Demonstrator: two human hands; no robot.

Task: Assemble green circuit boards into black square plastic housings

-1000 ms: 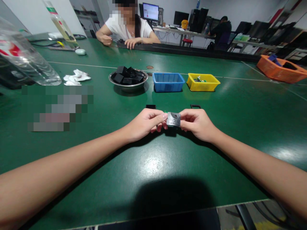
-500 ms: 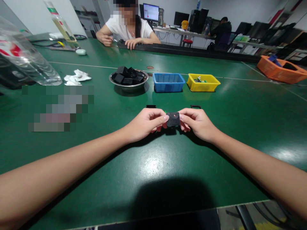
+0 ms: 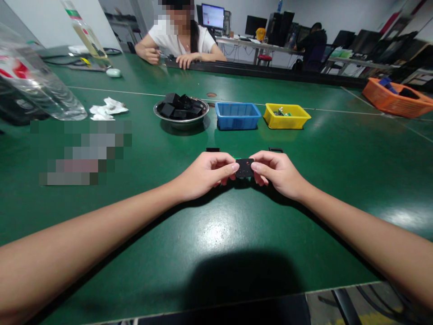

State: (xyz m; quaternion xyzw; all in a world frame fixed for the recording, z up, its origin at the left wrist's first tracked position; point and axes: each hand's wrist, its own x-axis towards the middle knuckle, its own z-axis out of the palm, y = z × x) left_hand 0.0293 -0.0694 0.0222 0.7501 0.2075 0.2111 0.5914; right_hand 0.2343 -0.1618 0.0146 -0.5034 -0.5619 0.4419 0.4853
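Observation:
Between my two hands is a small black rectangular plastic piece [image 3: 244, 168] with a reddish spot near its top edge. My left hand [image 3: 216, 170] pinches its left side, thumb on the near face. My right hand [image 3: 272, 174] pinches the right side the same way. A sliver of green shows at the piece's upper left, beside my left fingers. On the table just beyond my left hand lies a flat black part [image 3: 213, 149]. Behind my right hand lies a thin black frame [image 3: 276, 150], partly covered by the hand.
A metal bowl [image 3: 181, 122] of black block-shaped parts, a blue bin [image 3: 238, 122] and a yellow bin [image 3: 287, 122] with small green pieces stand ahead. Bottles [image 3: 50, 85] and crumpled tissue [image 3: 108, 107] are left, an orange basket [image 3: 392, 101] far right. A person [image 3: 182, 40] sits opposite.
The black piece has tilted slightly between my fingers, so its face looks flatter and darker. My right thumb has shifted a little to the left on it.

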